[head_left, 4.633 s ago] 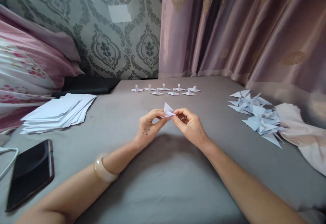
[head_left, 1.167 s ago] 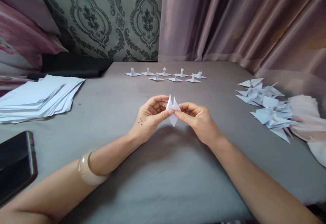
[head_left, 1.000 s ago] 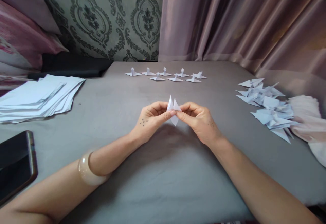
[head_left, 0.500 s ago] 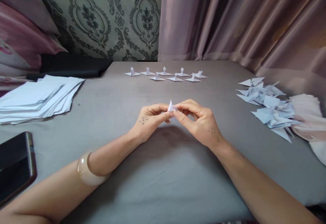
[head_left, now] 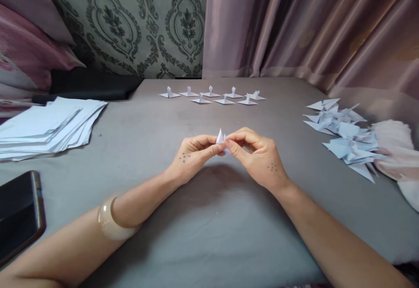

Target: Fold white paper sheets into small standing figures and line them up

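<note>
A small folded white paper piece (head_left: 220, 137), its point upward, is held between both hands above the grey cloth. My left hand (head_left: 195, 153) pinches its left side and base between thumb and fingers. On the other side, the thumb and index finger of my right hand (head_left: 257, 153) close on the paper's right edge. Most of the lower paper is covered by the fingertips. Beyond the hands, several folded white paper cranes (head_left: 224, 100) stand in two rows with flat, spread wings.
Stacked white paper sheets (head_left: 75, 122) lie at the left, with a black phone (head_left: 19, 214) nearer me. A heap of paper cranes (head_left: 350, 135) is at the right beside a pale cloth (head_left: 394, 144). Folded black fabric (head_left: 98, 84) lies at the back left, by the patterned wall.
Both hands stay in nearly the same place. The right fingertips have shifted slightly, and a second small paper tip now shows beside the upright point.
</note>
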Tool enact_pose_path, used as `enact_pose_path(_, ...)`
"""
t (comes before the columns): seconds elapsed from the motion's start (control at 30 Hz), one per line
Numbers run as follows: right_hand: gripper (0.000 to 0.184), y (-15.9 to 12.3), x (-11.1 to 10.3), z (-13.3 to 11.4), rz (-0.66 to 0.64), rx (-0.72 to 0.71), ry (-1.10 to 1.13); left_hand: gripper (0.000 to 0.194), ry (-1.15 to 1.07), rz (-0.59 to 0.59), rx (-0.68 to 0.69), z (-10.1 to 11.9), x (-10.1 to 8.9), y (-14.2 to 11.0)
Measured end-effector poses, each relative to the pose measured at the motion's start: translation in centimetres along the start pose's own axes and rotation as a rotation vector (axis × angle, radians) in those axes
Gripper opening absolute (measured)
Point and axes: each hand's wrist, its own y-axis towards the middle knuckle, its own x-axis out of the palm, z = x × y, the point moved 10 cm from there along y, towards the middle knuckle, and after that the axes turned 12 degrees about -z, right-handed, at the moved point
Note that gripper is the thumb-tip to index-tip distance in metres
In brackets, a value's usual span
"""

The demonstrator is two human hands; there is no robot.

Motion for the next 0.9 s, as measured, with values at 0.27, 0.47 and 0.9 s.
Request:
enact_pose_path(0.27, 0.008, -1.6, -0.7, -1.3, 0.264, -0.017, -0.251, 0.016, -0.034, 0.055, -0.017, -0.2, 0.6, 0.0)
enact_pose_path(0.47, 0.006, -1.3, -0.5, -1.5, 0.215, -0.044, -0.280, 0.019, -0.079, 0.106, -0.093, -0.8, 0.1, -0.1)
enact_pose_path(0.9, 0.007, -1.3, -0.3, -2.7, 0.160, -0.082, -0.310, 0.018, -0.100, 0.013, -0.037, -0.3, 0.7, 0.0)
